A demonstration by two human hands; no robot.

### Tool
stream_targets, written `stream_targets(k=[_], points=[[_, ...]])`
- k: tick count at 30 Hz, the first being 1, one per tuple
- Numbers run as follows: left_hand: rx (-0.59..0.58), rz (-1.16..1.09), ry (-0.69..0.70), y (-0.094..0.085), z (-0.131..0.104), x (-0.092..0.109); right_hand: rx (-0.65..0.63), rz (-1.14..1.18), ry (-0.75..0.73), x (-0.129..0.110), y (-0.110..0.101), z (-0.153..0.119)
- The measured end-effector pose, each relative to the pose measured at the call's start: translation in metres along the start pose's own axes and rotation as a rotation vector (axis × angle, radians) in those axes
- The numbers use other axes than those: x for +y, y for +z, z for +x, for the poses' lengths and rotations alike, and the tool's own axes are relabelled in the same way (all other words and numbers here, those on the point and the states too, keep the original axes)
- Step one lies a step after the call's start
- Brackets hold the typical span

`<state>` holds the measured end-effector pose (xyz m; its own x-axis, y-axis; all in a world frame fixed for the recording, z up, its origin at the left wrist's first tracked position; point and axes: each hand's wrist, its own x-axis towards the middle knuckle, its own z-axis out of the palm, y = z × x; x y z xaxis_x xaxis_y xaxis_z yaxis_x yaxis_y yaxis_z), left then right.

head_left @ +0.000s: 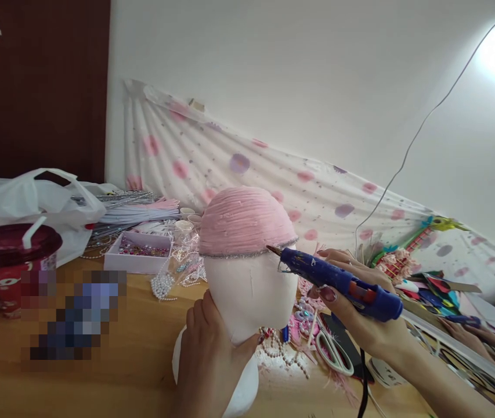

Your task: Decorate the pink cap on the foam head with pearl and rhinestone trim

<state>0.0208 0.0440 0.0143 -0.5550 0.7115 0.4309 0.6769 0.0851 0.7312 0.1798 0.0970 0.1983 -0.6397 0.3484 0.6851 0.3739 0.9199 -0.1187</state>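
Pale wall (273, 64) behind; spotted sheet (212, 145) hung along its lower part, dark door (42, 87) at left. Wooden desk (129, 383) below, crowded toward the back and right.

Dummy head (251, 290): upright at the near middle of the desk, white, wearing a pink ridged cap (247, 220). Silver trim (230, 256) runs along the cap's lower edge.

Left hand (210, 342): grasping the dummy head low, about the neck, thumb on the right side, fingers on the left.

Right hand (371, 331): wrapped around a blue glue gun (338, 281), nozzle pointing left at the trim. Contact between nozzle and trim: cannot tell.

Left of the dummy head: white box (136, 264) of small beads, with pearls (163, 285) just beside it; farther left, red cup (7, 267) with white straw (33, 232), plastic bag (73, 203) behind. One patch near the cup is pixelated, unreadable.

Right of the neck: bead strand (288, 357), then white-handled scissors (333, 351), below the glue gun.
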Motion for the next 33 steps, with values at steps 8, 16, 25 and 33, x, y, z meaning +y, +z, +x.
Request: stream_targets(k=[8, 16, 25, 33], points=[[-0.118, -0.013, -0.077, -0.014, 0.006, 0.009, -0.027, 0.014, 0.082, 0.002, -0.004, -0.005], [-0.178, 0.007, -0.128, -0.016, 0.008, 0.013, -0.007, -0.005, 0.042, 0.001, -0.004, -0.007], [-0.192, 0.019, -0.104, -0.015, 0.003, 0.011, 0.029, -0.018, 0.079, 0.001, -0.004, -0.011], [-0.154, 0.020, -0.069, -0.010, 0.001, 0.005, -0.035, 0.034, 0.056, 0.002, -0.004, -0.005]])
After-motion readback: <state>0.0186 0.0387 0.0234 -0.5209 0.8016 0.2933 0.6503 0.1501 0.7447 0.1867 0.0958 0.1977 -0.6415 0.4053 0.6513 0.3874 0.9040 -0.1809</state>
